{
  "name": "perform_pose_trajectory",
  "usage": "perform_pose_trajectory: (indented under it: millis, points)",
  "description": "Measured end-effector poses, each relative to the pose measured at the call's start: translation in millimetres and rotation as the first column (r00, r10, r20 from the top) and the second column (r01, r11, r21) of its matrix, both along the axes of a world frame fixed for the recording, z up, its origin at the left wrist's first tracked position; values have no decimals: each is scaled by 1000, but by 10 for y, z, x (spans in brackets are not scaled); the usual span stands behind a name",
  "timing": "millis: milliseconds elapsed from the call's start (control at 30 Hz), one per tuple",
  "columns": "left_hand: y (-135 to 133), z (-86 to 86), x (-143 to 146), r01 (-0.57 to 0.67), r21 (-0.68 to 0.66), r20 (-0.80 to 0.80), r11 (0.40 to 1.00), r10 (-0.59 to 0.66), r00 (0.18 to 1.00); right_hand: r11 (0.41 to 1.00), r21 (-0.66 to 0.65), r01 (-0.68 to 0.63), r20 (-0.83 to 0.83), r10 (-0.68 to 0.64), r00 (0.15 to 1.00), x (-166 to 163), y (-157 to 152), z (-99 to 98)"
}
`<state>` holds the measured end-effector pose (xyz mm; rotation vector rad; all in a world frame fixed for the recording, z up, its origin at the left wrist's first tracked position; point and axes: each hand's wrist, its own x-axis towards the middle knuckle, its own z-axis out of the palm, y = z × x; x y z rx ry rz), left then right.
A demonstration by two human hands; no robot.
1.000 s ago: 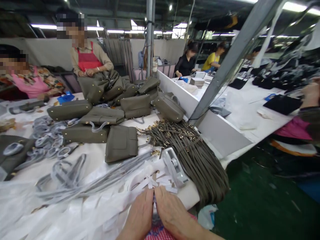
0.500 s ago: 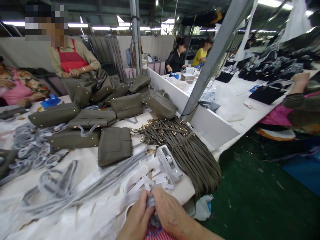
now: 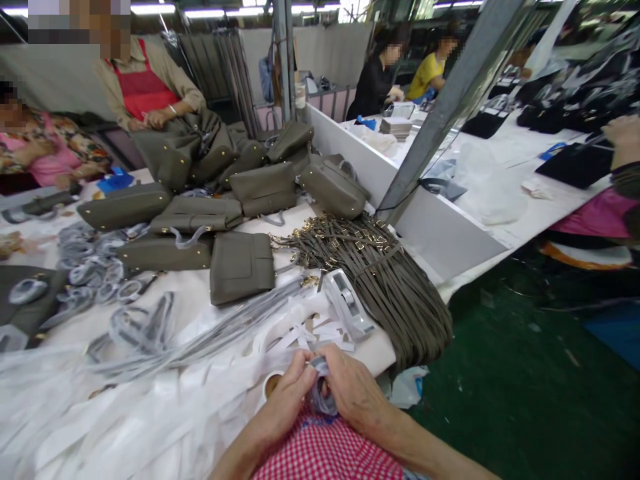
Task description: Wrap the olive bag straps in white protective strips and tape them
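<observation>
Low in the view, in front of a red checked apron, both hands are closed together on a coiled strap wrapped in cloudy plastic. My left hand pinches it from the left, with the thumb on top. My right hand wraps it from the right, its fingers partly hidden. Beside my left hand lies a white ring with a brown inside. Just beyond the hands are loose white strips and a tape dispenser. Long plastic-wrapped straps stretch away to the left.
A thick bundle of olive straps with gold buckles hangs over the table's right edge. Olive handbags are piled farther back. Coiled wrapped straps lie at left. A slanted metal post rises by a white divider. Co-workers sit or stand around.
The view has tipped down and shifted left, showing more apron. Both hands stay closed on the strap, and more of its coil shows between them. The white ring has come into sight.
</observation>
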<state>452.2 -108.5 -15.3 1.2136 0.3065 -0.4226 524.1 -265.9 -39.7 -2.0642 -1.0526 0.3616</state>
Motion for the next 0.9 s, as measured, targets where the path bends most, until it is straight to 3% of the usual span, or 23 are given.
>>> perform_pose_trajectory:
  millis: [100,167,267,333,433,533,700,767,900]
  points:
    - [-16,24,1,-10,63,34,998,8,999,997,34,-72,-297,78,952,115,-57,188]
    - [-3,71,6,25,191,69,981,-39,997,995,82,-65,-543,99,834,187,-95,266]
    - [14,151,25,79,321,80,944,-110,991,982,170,82,-750,75,657,203,-111,227]
    - [8,176,41,78,289,75,954,-104,992,947,224,229,-805,48,592,142,-94,133]
    - [-24,160,62,35,87,44,996,-39,998,886,260,385,-852,23,523,10,-68,0]
    - [-65,120,70,8,-109,-4,994,-8,1000,848,300,437,-875,61,481,-79,-69,-78]
    - [-102,38,50,-45,-302,-69,952,25,997,821,341,457,-884,116,452,-124,-69,-144]
    - [-90,-1,33,-10,-294,-32,956,1,999,816,343,465,-886,116,450,-133,-54,-142]
    - [-56,-79,0,57,-97,83,994,-49,995,807,366,463,-890,157,429,-144,-32,-103]
